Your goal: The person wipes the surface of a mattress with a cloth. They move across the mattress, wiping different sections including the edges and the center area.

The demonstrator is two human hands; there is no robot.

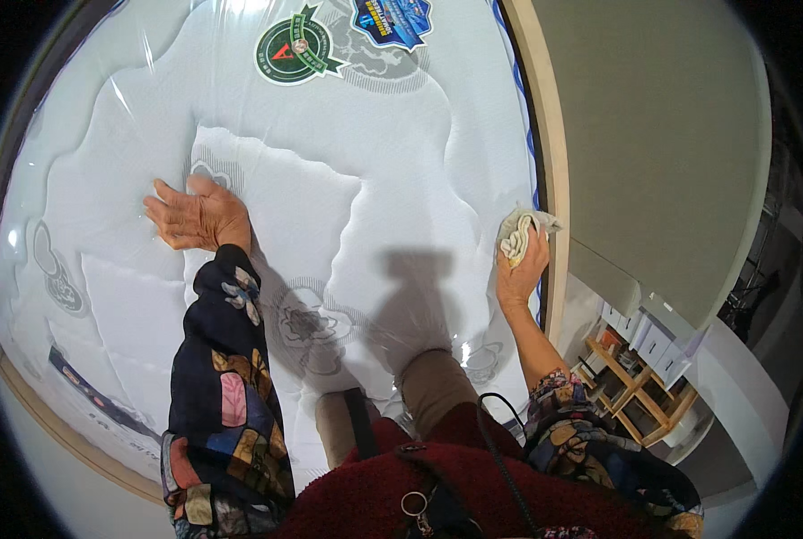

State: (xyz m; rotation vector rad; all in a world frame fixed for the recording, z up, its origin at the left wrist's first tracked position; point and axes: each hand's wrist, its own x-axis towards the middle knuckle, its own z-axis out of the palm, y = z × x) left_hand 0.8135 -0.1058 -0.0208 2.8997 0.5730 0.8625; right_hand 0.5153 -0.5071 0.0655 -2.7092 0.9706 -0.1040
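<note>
A white quilted mattress [408, 215] in clear plastic wrap lies beneath me, and my knees rest on it. My left hand [203, 214] is planted on the plastic with its fingers spread, holding nothing. In my right hand [524, 273] is a bunched, off-white cloth [524, 232]. That hand is at the mattress's right side, where the cloth meets the pale wooden edge [555, 168] of the bed frame. The underside of the cloth is hidden.
A large grey-green panel [657, 135] stands beyond the frame on the right. Lower right are white drawers [657, 350] and a wooden crossed-leg piece of furniture [634, 391]. Two printed stickers, one a green round badge [297, 47], lie on the mattress ahead. A black cord [502, 465] hangs before my body.
</note>
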